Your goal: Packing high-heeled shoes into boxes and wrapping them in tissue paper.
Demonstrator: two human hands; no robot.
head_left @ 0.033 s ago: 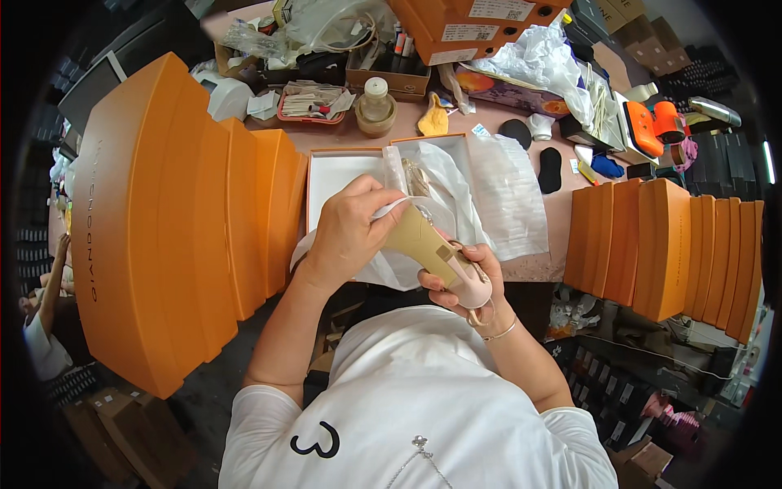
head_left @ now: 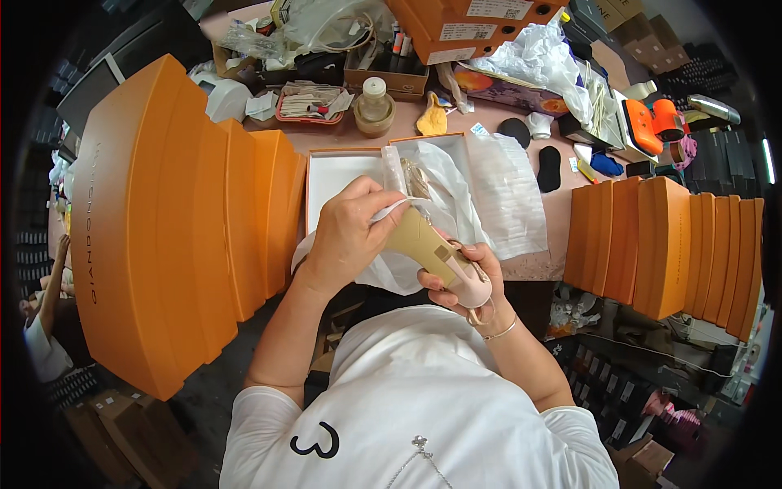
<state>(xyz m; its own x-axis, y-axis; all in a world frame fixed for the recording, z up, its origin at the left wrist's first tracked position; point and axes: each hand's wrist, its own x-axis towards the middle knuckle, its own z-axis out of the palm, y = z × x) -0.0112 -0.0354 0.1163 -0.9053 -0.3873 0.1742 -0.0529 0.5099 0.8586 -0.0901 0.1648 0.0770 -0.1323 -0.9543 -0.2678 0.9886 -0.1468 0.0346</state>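
A shoe (head_left: pixel 414 241) with a tan sole and a pale pink end is held in front of my chest, tilted. My right hand (head_left: pixel 498 303) wraps round its pink end, where thin straps show. At the shoe's other end, my left hand (head_left: pixel 346 232) pinches a white sheet (head_left: pixel 417 204) between thumb and fingers. Behind the hands lies an open shoebox (head_left: pixel 334 174) with a white inside and orange rim. In its right part, white tissue paper (head_left: pixel 448 183) surrounds another shoe (head_left: pixel 416 179), partly hidden.
Stacked orange shoeboxes stand at left (head_left: pixel 163 228) and right (head_left: pixel 623 244). White packing sheets (head_left: pixel 509 196) lie right of the open box. Along the table's back are a bottle (head_left: pixel 375 102), a red tray (head_left: pixel 314 114), a yellow cloth (head_left: pixel 432 116) and black pads (head_left: pixel 550 169).
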